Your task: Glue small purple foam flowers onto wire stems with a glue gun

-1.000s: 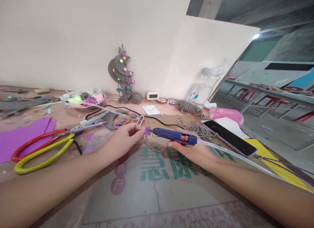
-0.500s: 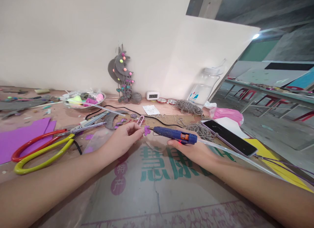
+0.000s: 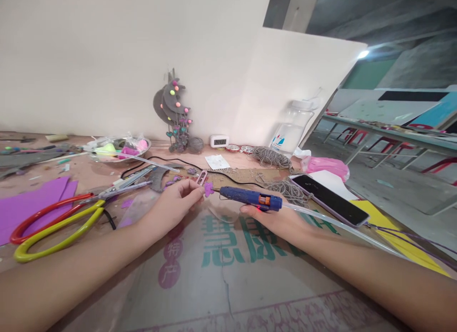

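Observation:
My left hand [image 3: 174, 203] pinches a small purple foam piece [image 3: 207, 189] just above the table. My right hand [image 3: 274, 219] grips a blue glue gun [image 3: 250, 197] with an orange trigger and a clear glue stick [image 3: 332, 222] trailing out of its back. The gun's tip points left and sits right beside the purple piece. Both forearms rest on a printed cardboard sheet [image 3: 228, 256] with green characters.
Big scissors with red and yellow handles [image 3: 53, 222] lie at the left on purple foam sheets [image 3: 28, 201]. A phone [image 3: 328, 193], grey string coils [image 3: 285, 187], a plastic jar [image 3: 291, 130], a small clock [image 3: 219, 141], a grey moon-shaped ornament [image 3: 173, 111] and a bowl of pompoms [image 3: 119, 145] stand behind.
The view shifted slightly up and left. The purple piece and glue gun tip stayed close together; both hands kept their grips.

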Motion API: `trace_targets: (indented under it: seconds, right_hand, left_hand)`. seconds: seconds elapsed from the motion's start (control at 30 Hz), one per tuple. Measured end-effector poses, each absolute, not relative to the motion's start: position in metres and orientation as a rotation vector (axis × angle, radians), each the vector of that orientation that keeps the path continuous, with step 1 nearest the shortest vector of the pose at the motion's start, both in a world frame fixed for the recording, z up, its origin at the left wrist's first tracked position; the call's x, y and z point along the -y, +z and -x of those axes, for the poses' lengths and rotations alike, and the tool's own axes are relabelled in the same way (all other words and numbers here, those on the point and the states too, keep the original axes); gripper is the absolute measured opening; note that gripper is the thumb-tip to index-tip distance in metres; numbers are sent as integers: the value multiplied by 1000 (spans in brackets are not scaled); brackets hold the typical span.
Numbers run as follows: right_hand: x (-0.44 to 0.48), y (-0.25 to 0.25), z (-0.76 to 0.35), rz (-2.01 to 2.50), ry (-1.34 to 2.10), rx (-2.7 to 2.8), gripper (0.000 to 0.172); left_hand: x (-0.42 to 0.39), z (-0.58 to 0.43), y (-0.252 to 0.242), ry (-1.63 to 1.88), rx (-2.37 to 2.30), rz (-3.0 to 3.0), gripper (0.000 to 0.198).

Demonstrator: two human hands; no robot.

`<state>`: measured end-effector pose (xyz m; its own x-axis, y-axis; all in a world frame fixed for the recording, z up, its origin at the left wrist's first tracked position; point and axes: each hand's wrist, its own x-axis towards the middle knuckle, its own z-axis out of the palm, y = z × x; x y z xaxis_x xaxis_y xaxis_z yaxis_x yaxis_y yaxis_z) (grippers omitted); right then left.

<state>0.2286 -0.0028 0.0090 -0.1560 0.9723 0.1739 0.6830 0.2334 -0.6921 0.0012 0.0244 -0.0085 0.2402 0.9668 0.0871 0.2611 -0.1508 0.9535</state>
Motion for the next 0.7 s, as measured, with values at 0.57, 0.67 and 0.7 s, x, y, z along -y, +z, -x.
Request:
trace_targets:
  seconds: [0.57,0.67,0.7]
  right_hand:
    - [-24,55,-233,1233,600,1849,35]
    - [-68,66,-236,1357,550,1878,37]
    - [-85,65,-237,1416,531,1902,34]
  left_hand:
    - [-23,-5,-7,994,-1145,-1592,29]
    - [-25,-5,-8,993,-1155,-1594,28]
    - [-25,-5,-9,984,-1161,-1595,27]
